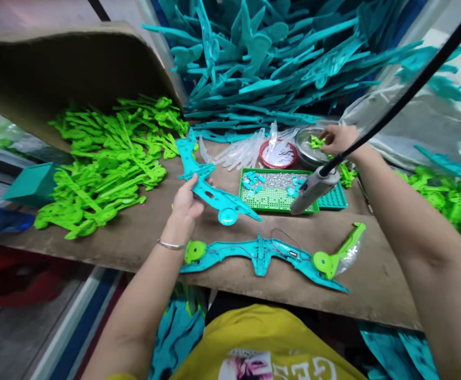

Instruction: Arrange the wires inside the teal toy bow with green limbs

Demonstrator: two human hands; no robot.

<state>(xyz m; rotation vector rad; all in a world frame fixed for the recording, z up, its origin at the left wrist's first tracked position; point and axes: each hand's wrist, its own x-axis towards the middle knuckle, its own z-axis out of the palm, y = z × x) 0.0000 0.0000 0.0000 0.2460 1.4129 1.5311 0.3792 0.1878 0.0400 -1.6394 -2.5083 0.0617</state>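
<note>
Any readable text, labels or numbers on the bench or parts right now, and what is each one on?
"GE": large white letters, seen upside down and cut off by the frame edge, on the yellow shirt; the rest cannot be read.
No readable markings on the teal bow half in the left hand or elsewhere.

Brown workbench under green parts, teal bow frame, screw tray

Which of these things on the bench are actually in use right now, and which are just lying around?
In use:
left hand holding teal bow half
right hand in metal bowl of green bits
assembled bow

Lying about:
green parts pile
teal parts heap
screw tray
hanging screwdriver
</note>
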